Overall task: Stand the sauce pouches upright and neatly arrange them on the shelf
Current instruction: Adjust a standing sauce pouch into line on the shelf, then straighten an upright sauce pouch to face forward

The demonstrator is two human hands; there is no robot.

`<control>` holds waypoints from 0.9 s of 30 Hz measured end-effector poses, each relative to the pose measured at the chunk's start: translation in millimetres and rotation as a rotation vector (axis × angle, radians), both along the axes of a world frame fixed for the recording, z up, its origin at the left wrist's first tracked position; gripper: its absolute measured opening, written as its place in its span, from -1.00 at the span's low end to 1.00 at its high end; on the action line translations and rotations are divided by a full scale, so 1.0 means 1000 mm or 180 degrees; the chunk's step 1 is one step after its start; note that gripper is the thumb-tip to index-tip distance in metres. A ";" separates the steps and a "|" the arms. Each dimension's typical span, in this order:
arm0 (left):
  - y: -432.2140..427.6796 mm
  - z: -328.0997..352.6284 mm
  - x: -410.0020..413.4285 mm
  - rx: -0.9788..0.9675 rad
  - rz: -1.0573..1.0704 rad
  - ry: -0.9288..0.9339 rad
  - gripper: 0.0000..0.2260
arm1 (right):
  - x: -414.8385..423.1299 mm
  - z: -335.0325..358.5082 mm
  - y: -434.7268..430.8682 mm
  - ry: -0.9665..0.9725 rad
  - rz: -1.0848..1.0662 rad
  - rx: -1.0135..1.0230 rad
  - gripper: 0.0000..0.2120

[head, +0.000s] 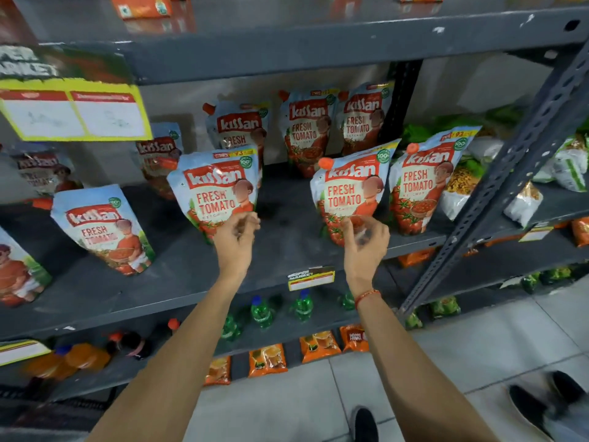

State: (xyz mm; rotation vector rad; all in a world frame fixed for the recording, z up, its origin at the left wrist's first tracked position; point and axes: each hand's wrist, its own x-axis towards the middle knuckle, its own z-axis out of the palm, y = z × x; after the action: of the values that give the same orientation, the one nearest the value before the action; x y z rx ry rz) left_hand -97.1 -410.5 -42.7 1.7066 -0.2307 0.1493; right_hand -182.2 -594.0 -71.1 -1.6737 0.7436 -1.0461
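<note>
**Both hands at the front pouches**

Head view: on the grey shelf [287,224] two ketchup pouches stand at the front, a gap between them. The left hand [236,237] has loosely curled fingers at the foot of the left pouch [213,189]; contact is blurred. The right hand [366,240], fingers parted, sits at the foot of the right pouch [350,193], which leans toward 1 o'clock. Each pouch rises at 12 o'clock from its hand. The right one likely needs straightening first.
</note>
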 end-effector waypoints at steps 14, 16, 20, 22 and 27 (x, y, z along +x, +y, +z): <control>0.095 -0.009 0.038 0.0380 0.0659 -0.0248 -0.72 | 0.087 0.023 0.115 0.0736 0.1907 0.0335 -0.30; 0.099 -0.015 0.045 0.0406 0.0359 0.0107 -0.58 | 0.093 0.022 0.122 0.0797 0.2178 0.0430 -0.21; 0.103 -0.029 0.053 0.0556 -0.0795 0.0773 -0.45 | 0.093 0.017 0.130 0.0810 0.2431 0.0565 -0.17; 0.101 -0.033 0.053 0.0837 -0.0921 0.0824 -0.46 | 0.091 0.016 0.131 0.0819 0.2400 0.0447 -0.19; 0.087 -0.029 0.042 0.1013 -0.0702 0.0654 -0.54 | 0.079 0.014 0.115 0.0861 0.2240 0.0331 -0.32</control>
State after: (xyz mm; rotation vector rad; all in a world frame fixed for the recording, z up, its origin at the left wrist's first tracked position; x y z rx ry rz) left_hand -55.0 -323.3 -71.9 1.9819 -0.2992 -0.2371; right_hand -102.7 -479.1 -57.6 -1.8028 0.3123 -0.2882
